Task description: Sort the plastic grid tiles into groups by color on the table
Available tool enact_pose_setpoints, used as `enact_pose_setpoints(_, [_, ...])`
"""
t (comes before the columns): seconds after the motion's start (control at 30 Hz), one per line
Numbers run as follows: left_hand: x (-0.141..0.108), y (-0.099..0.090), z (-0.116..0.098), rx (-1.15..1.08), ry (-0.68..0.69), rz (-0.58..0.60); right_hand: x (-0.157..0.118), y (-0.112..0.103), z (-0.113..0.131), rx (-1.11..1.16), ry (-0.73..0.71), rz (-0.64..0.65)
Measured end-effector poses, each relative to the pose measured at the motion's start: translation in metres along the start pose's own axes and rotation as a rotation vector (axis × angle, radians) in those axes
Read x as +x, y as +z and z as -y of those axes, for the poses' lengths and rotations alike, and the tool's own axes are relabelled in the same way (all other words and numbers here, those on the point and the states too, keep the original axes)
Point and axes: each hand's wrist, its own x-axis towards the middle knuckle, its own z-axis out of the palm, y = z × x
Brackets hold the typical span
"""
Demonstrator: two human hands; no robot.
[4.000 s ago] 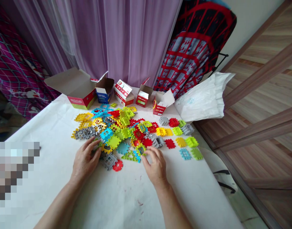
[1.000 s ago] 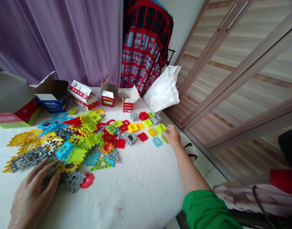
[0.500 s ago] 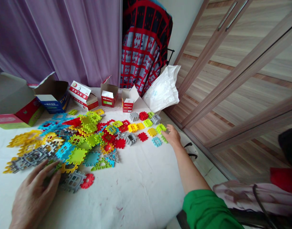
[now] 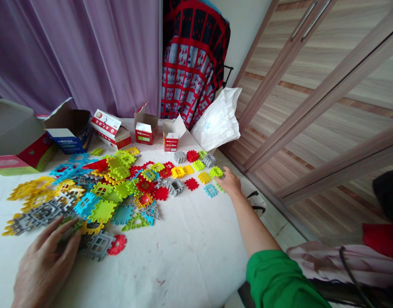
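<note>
My left hand (image 4: 47, 261) rests at the near left edge of a heap of plastic interlocking building pieces. Its fingers are apart and bent over a green piece (image 4: 71, 223), partly hidden under them; a firm grip does not show. At the far right of the table my right hand (image 4: 231, 182) reaches out, thumb and fingers apart. Its fingertips are at the right side of a lime-green block (image 4: 216, 172), and a flat green piece (image 4: 219, 187) lies just below the thumb. A light blue window piece (image 4: 211, 190) and a yellow square (image 4: 203, 178) lie to their left.
Open boxes line the back, among them a blue box (image 4: 71, 139) and a small red box (image 4: 171, 139). A white bag (image 4: 217, 122) stands at the back right corner. A grey window piece (image 4: 99, 246) and a red disc (image 4: 117, 244) lie in front of the heap.
The view has shifted very slightly. Both hands stay almost where they were, and no piece has visibly moved.
</note>
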Motion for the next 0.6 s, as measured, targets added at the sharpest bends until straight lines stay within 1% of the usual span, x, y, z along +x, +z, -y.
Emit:
enact_pose_setpoints(0.17, [0.002,-0.004,-0.006,-0.028,-0.048,0.042,0.001,0.001,-0.002,-0.001,-0.008,0.015])
enact_pose_setpoints(0.3, [0.003,-0.005,-0.009,-0.032,-0.050,0.024,0.001,-0.001,-0.002,-0.002,-0.010,0.027])
enact_pose_setpoints(0.47, [0.003,0.000,-0.003,-0.026,-0.032,0.003,-0.002,-0.006,0.004,-0.026,0.006,0.068])
enact_pose_setpoints(0.6, [0.002,0.003,0.003,-0.018,-0.016,-0.013,-0.003,-0.010,0.006,-0.011,0.008,0.067])
